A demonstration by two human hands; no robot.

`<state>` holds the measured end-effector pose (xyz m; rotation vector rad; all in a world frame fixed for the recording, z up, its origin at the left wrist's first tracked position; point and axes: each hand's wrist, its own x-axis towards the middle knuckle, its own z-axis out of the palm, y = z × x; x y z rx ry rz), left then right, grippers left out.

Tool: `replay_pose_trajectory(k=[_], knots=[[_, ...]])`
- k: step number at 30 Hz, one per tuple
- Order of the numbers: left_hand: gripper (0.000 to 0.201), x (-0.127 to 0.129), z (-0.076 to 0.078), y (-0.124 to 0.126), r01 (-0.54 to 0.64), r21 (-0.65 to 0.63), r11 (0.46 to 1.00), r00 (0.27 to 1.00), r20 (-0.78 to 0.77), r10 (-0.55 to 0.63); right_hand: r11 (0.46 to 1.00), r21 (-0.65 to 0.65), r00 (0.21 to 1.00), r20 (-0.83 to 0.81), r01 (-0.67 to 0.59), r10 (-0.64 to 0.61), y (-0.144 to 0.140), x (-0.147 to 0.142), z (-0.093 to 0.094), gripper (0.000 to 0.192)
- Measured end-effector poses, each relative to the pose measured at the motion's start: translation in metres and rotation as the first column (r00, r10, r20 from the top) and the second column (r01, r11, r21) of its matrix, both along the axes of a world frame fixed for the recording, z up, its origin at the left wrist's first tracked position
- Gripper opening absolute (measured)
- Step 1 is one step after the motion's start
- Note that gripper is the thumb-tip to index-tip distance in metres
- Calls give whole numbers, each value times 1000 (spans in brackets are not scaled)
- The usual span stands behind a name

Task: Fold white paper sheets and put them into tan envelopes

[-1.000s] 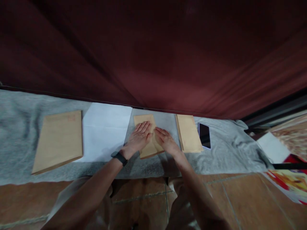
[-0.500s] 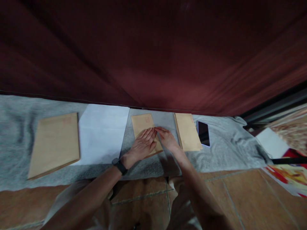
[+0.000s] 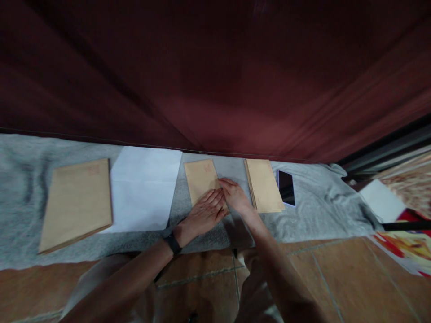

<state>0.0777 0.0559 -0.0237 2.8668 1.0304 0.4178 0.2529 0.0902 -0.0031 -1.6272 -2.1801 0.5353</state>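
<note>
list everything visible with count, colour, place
middle envelope: at least one, brown, centre
large envelopes: one stack, brown, left
paper: unclear count, white, left of centre
small envelopes: one stack, brown, right of centre
phone: one, dark, right of them
cloth: one, grey, underneath
fabric: one, dark red, top
tiles: several, brown, bottom
slab: one, white, far right
printed item: one, red-yellow, right edge
watch: one, black, left wrist
legs: two, pale-clothed, bottom
hands: two, bare, at middle envelope

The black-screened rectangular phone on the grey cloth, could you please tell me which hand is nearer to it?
Right. The right hand is left of the phone, past the brown paper stack; the left hand lies farther left, on a brown paper envelope.
</note>
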Motion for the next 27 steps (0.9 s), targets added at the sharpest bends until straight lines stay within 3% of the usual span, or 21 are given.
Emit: replay_pose_trajectory(k=[7, 15, 27], knots=[[66, 0, 0, -10, 30, -64, 997, 1000, 6, -30, 1000, 5, 1000, 7, 31, -31, -1, -4, 2, 44], [52, 2, -2, -13, 34, -73, 997, 999, 5, -34, 934, -62, 934, 94, 352, -345, -2, -25, 12, 28], [48, 2, -3, -15, 45, -79, 996, 999, 28, -43, 888, -178, 899, -41, 423, -436, 9, -31, 3, 17]])
